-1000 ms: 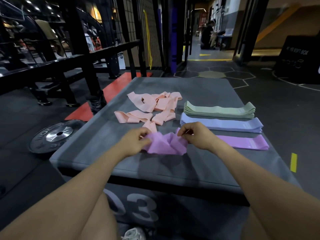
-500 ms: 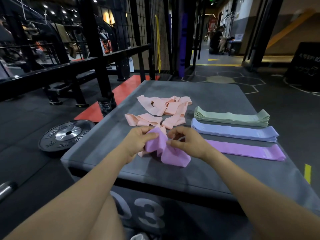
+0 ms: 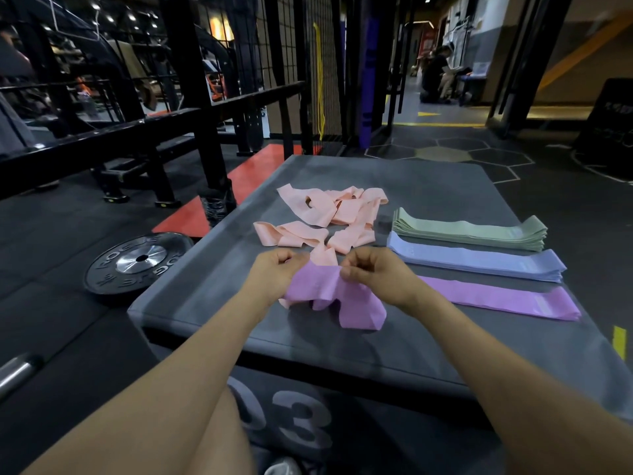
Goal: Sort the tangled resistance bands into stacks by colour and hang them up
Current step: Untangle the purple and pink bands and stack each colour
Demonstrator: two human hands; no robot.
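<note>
A crumpled purple band hangs between my hands just above the grey padded box. My left hand pinches its left top edge and my right hand pinches its right top edge. A peach band rises behind it between my hands. Farther back lies a tangle of peach bands. On the right lie a green stack, a blue stack and a flat purple band, side by side.
A black weight plate lies on the floor left of the box, with a barbell end nearer me. A black rack and wire mesh wall stand behind. A person sits far back in the corridor.
My hands have lifted the purple band slightly and spread its top edge between them; it hangs more unfolded than before. The view has tilted and moved closer.
</note>
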